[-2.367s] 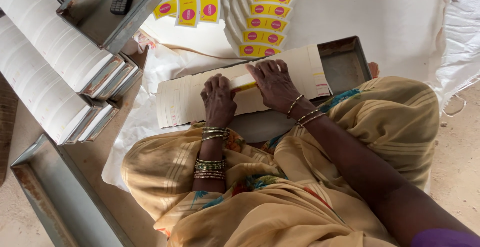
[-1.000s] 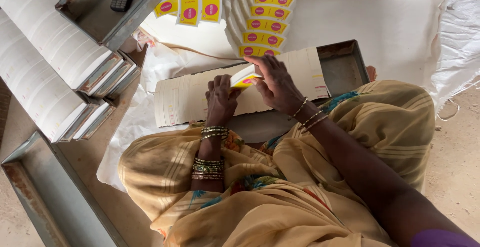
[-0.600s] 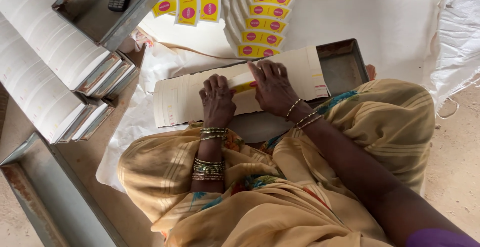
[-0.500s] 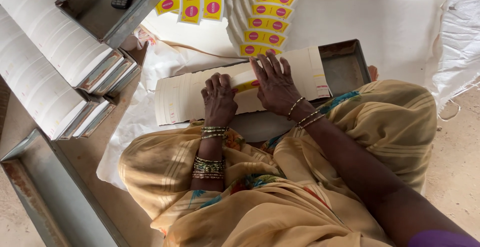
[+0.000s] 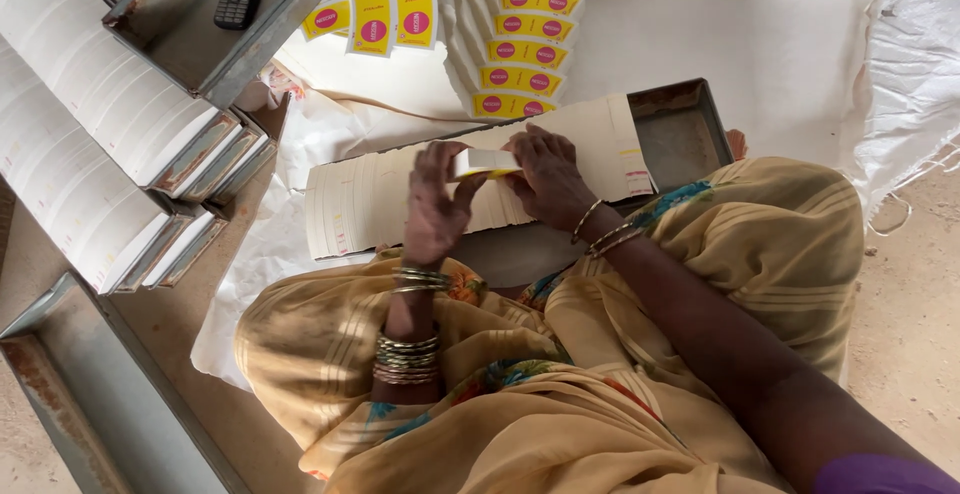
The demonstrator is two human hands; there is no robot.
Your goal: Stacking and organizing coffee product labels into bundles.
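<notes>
Left hand (image 5: 437, 199) and right hand (image 5: 548, 176) both pinch one small pale card (image 5: 484, 162), lifted just above the fanned row of cards (image 5: 370, 199) in the metal tray (image 5: 690, 124). A loose pinch could likely drop it; a dragging wrist might push the row out of line.

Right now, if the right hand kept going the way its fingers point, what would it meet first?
The right hand points toward the left hand, both holding a small folded carton. Past that carton it would likely meet the left hand's fingers, though depth is unclear.
</notes>
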